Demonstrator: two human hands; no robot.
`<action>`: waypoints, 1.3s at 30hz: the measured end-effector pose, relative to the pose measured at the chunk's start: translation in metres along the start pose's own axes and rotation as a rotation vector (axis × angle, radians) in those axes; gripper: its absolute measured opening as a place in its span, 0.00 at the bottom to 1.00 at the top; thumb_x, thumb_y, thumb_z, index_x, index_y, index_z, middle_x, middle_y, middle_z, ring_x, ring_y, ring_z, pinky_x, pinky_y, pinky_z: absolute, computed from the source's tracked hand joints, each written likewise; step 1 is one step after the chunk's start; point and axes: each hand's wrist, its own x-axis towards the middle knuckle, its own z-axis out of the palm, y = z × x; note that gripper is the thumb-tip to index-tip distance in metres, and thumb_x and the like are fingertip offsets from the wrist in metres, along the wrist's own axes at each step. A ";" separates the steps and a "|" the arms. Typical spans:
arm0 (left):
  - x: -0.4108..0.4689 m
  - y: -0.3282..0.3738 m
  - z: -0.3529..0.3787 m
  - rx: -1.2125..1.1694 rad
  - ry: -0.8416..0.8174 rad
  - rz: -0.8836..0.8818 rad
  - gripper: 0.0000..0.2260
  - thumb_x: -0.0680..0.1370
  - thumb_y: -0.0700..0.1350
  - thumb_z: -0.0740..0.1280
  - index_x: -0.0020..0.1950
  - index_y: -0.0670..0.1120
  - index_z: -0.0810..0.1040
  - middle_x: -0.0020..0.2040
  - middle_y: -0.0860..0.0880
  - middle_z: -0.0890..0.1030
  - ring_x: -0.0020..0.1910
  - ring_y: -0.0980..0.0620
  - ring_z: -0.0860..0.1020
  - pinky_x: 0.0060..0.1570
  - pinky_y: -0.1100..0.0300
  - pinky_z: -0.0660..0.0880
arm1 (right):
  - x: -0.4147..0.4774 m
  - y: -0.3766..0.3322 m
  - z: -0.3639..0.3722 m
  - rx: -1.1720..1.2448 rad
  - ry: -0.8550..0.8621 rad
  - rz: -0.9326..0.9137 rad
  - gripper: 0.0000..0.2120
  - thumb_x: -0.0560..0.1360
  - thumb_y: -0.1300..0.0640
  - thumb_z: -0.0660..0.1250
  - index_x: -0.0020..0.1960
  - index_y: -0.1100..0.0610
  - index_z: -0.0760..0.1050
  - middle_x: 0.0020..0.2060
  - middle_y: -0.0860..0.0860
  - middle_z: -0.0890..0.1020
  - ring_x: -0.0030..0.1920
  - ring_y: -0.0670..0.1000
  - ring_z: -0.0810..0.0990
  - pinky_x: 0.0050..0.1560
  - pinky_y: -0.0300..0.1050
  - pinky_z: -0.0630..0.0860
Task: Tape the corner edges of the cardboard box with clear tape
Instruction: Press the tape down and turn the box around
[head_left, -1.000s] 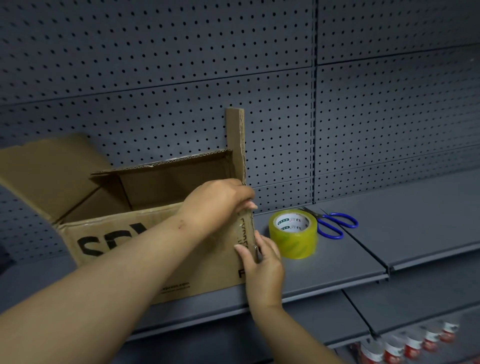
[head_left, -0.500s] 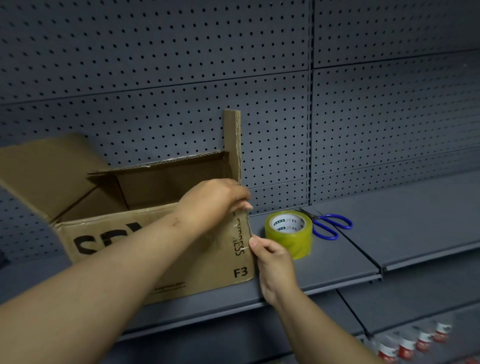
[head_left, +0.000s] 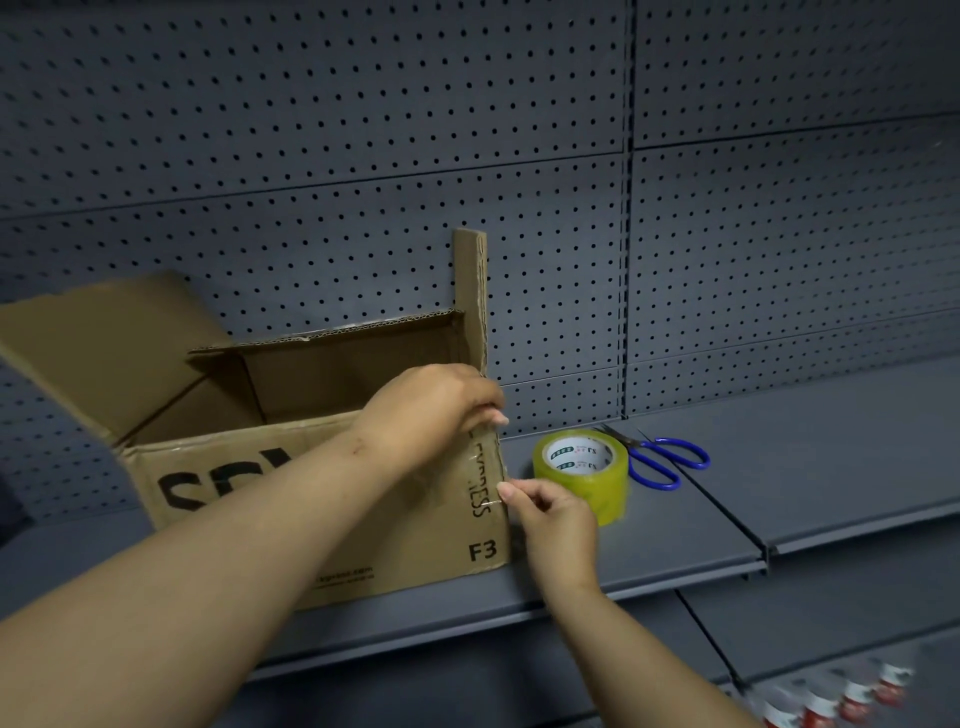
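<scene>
On shelf (head_left: 675, 525), cardboard box (head_left: 218, 467) lengthwise left-right, hands (head_left: 436, 410) (head_left: 558, 519) pinching vertical tape (head_left: 492, 467)

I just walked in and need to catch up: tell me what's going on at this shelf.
A person is taping the front right corner edge of an open cardboard box that stands on a grey shelf. Their left grip holds the box at the top of that corner, while the right grip pinches the clear tape strip lower on the same edge. The tape roll and blue-handled scissors lie on the shelf just right of the box, untouched.
</scene>
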 end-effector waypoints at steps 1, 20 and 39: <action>0.000 0.000 -0.001 -0.001 -0.006 -0.008 0.15 0.77 0.54 0.60 0.56 0.49 0.79 0.52 0.49 0.81 0.51 0.50 0.78 0.49 0.55 0.76 | -0.001 -0.002 -0.002 -0.041 0.019 -0.027 0.03 0.68 0.53 0.73 0.36 0.48 0.81 0.29 0.36 0.82 0.35 0.36 0.79 0.36 0.25 0.70; 0.002 -0.004 -0.009 -0.038 -0.026 -0.061 0.14 0.77 0.54 0.61 0.60 0.52 0.77 0.55 0.52 0.82 0.54 0.52 0.79 0.53 0.55 0.76 | 0.004 -0.051 0.004 -0.318 0.140 -0.478 0.09 0.71 0.52 0.70 0.47 0.57 0.80 0.40 0.48 0.79 0.42 0.46 0.75 0.42 0.35 0.68; 0.003 -0.002 -0.009 -0.065 -0.034 -0.083 0.11 0.77 0.53 0.62 0.52 0.49 0.79 0.47 0.52 0.82 0.46 0.54 0.78 0.46 0.57 0.75 | 0.002 -0.034 0.000 -0.336 0.029 -0.442 0.05 0.71 0.59 0.71 0.41 0.61 0.81 0.36 0.54 0.82 0.38 0.49 0.78 0.40 0.29 0.65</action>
